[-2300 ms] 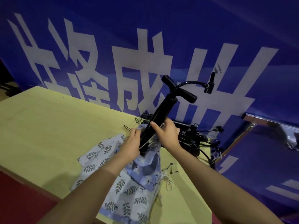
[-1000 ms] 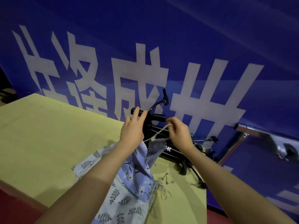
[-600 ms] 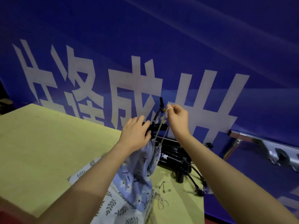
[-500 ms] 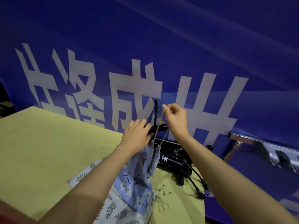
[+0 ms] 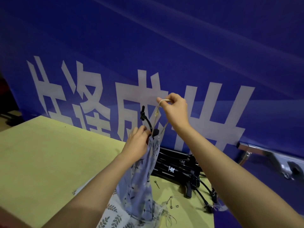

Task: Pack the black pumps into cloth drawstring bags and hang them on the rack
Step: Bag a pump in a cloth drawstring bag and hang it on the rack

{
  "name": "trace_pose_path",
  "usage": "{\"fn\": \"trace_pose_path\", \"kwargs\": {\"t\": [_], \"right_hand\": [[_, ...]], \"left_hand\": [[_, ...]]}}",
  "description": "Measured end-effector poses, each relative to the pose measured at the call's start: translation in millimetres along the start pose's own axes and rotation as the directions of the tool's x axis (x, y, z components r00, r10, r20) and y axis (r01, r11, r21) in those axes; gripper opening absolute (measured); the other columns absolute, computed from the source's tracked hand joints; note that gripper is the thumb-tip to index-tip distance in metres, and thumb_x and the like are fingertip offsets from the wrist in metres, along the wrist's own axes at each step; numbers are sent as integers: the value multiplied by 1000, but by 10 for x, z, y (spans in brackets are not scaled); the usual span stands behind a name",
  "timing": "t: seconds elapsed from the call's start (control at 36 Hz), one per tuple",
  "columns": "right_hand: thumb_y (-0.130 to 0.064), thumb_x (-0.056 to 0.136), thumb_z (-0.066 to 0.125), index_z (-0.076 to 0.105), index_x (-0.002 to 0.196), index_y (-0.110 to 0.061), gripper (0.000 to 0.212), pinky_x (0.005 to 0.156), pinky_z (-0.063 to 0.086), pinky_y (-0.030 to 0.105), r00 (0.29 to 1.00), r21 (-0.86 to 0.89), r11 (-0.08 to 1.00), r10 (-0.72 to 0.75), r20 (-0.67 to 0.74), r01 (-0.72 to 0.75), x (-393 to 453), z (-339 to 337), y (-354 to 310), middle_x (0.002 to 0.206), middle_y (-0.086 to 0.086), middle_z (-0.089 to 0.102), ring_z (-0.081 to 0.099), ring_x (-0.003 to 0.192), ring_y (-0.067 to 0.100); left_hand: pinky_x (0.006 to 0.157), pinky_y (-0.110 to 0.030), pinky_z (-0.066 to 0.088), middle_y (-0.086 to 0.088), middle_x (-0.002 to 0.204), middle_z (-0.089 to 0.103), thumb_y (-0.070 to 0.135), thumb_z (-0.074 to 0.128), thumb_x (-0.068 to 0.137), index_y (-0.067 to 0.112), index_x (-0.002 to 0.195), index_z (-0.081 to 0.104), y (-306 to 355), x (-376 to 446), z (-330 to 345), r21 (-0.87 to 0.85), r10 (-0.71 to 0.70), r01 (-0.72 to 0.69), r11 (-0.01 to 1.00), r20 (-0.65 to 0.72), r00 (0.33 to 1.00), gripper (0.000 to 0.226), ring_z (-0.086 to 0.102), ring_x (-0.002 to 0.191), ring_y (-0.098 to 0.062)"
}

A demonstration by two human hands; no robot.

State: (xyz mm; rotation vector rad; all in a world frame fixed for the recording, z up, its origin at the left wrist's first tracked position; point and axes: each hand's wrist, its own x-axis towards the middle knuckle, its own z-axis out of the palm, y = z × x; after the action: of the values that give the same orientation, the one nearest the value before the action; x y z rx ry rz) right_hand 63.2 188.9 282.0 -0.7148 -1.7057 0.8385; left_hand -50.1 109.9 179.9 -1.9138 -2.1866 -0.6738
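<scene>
Person, head-camera view: two forearms and two hands visible, left hand (image 5: 137,143) and right hand (image 5: 175,111). Both forearms bare from wrist to the frame's lower edge, with no sleeve, cuff or glove showing on either. Wrists and fingers carry no watch, band or ring that can be made out; nails short, unpainted as far as visible.

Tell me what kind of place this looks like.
Probably a packing workstation set up in front of a display backdrop: a yellow table holds a pile of black pumps and cloth bags, with a big blue banner behind and a metal rack alongside.
</scene>
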Motion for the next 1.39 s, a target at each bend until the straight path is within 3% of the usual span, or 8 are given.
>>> {"fn": "trace_pose_path", "kwargs": {"t": [0.19,0.31,0.58,0.75,0.89,1.14,1.28,1.39], "right_hand": [[-35,88,65,52,61,-6,41,61,41,35,990,173,976,122,73,-133,-20,56,13,61,12,44,41,58,19],[-24,87,68,50,61,-9,35,60,42,22,986,200,977,48,158,-80,-13,29,-20,52,-1,38,35,47,6],[-18,90,64,53,65,-5,30,55,42,10,987,261,963,25,162,-67,-32,-97,23,58,5,39,36,51,9],[-18,90,64,54,66,-6,28,54,41,12,986,265,961,37,163,-80,-53,-164,54,58,4,41,38,53,10],[-15,89,64,54,64,-6,29,52,40,12,989,270,959,56,136,-91,-94,-255,68,54,-1,42,37,48,5],[-16,90,63,57,61,-12,30,53,38,25,984,274,956,67,163,-110,-175,-377,-2,52,-3,45,39,52,12],[-17,92,61,56,66,-9,28,54,39,22,981,298,947,63,185,-117,-239,-363,-62,54,-1,45,39,54,12],[-15,92,61,52,65,-8,29,52,40,18,981,301,949,37,191,-95,-264,-332,-122,51,-5,44,39,50,9]], "left_hand": [[87,-34,31,-3,102,61,44,7,84,12,100,64,-37,14,-73,80,66,-60,995,-73,995,67,48,99,-23],[79,-33,28,-2,94,62,42,26,97,15,104,53,66,71,-161,4,114,-114,993,-38,993,39,53,91,-24],[103,-32,35,-4,135,52,41,7,100,30,137,35,216,79,-200,-438,116,-2,899,236,965,48,48,125,-23],[66,-32,43,-2,84,55,50,8,94,35,140,26,250,64,-125,-503,39,84,860,231,972,51,53,64,-14],[107,-41,36,0,141,49,63,3,89,52,131,37,211,52,-116,-540,72,63,840,226,971,55,44,130,-20],[99,-37,30,5,135,53,73,-7,80,44,141,31,173,-8,-146,-279,212,-156,947,182,960,78,46,123,-16],[96,-35,32,1,139,50,64,37,89,39,145,21,332,23,-204,31,186,-197,980,209,960,63,48,122,-20],[97,-37,29,-3,133,47,48,40,95,38,134,42,330,75,-194,106,160,-200,974,300,940,40,41,124,-25]]}}
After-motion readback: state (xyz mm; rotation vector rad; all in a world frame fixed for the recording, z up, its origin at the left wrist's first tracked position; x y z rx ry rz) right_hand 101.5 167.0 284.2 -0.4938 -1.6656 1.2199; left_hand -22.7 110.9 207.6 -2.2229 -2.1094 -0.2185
